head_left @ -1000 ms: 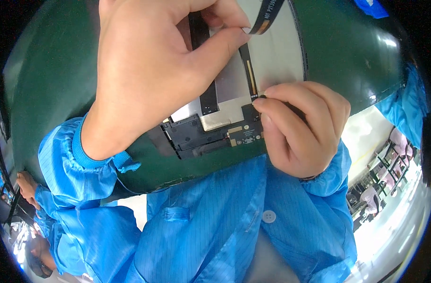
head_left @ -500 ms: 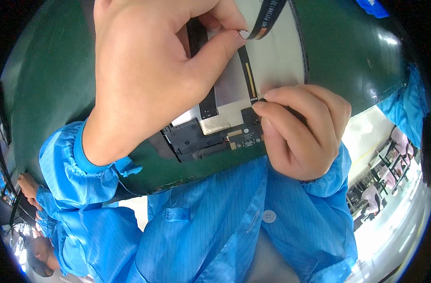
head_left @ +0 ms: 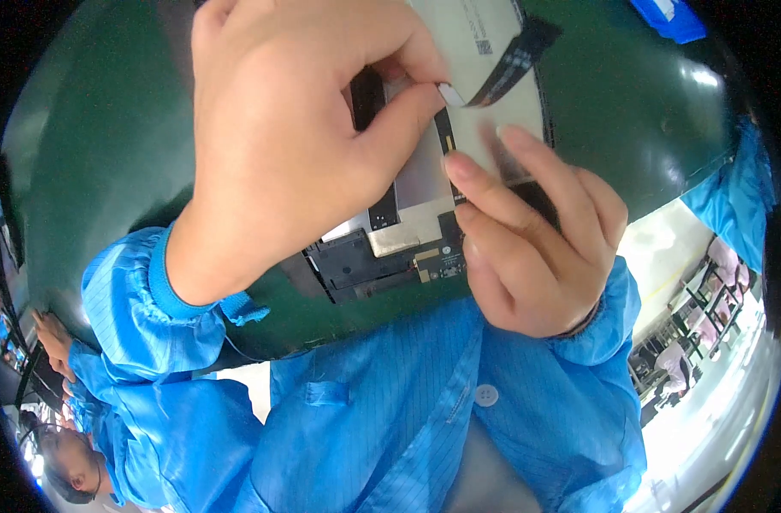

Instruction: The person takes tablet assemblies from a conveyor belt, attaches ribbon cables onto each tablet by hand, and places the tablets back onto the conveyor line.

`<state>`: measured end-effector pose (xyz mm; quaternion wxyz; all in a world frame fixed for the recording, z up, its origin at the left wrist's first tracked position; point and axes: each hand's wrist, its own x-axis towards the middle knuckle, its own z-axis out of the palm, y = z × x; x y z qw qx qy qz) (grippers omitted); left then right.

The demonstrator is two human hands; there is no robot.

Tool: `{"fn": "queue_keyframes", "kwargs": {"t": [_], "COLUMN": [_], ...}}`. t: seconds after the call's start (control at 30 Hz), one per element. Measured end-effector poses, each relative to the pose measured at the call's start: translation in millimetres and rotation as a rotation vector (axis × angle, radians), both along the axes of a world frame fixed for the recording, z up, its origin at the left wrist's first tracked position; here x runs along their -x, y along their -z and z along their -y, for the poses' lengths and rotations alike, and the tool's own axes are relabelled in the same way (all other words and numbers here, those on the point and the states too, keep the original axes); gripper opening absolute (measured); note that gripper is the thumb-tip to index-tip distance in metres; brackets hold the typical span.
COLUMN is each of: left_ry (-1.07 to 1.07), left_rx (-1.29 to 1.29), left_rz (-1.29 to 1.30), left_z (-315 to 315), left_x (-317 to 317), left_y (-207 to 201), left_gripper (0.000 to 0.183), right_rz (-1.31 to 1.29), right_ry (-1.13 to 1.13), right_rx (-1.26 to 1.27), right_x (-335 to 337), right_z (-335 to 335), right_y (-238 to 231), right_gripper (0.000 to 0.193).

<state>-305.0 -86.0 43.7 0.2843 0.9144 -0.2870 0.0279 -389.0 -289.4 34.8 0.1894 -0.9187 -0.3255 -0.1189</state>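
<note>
A tablet-like device (head_left: 420,184) with its inside bare lies in front of me, showing silvery panels, black parts and a small circuit board (head_left: 442,262). My left hand (head_left: 296,128) reaches over it, thumb and forefinger pinched on the white end of a black flex cable (head_left: 503,79). The cable's other end curls up to the right, free and blurred. My right hand (head_left: 540,231) hovers at the lower right of the device with its fingers spread. One fingertip is at a flat black strip (head_left: 449,143) with a gold line; whether it touches cannot be told.
The device rests on a green tabletop (head_left: 91,154), whose near edge runs by my blue smock (head_left: 365,410). A blue object (head_left: 671,19) sits at the far right. At lower left is another person's hand (head_left: 55,342); more people are in the background at right.
My right hand's fingers have parted from their pinch at the strip's lower end and moved up along it. The left hand and the cable's white end have shifted slightly nearer; the cable's free end has swung right.
</note>
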Motion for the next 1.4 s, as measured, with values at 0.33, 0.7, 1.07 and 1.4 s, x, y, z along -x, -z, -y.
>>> {"fn": "queue_keyframes", "kwargs": {"t": [0.33, 0.7, 1.07, 1.4], "left_ry": [-0.085, -0.113, -0.152, -0.155], "left_rx": [0.123, 0.186, 0.308, 0.329], "left_rz": [0.128, 0.102, 0.052, 0.048], "left_z": [-16, -7, -8, -10], "left_x": [13, 21, 20, 19], "left_y": [13, 2, -5, -4], "left_gripper": [0.010, 0.019, 0.032, 0.034], "right_rz": [-0.143, -0.168, -0.225, -0.233], "right_ry": [-0.023, -0.063, -0.065, -0.091], "right_rx": [0.198, 0.102, 0.096, 0.098], "right_x": [-3, -17, -6, 13], "right_z": [-32, -22, -16, -10], "right_y": [-30, -29, -36, -39], "right_gripper": [0.044, 0.050, 0.039, 0.041]}}
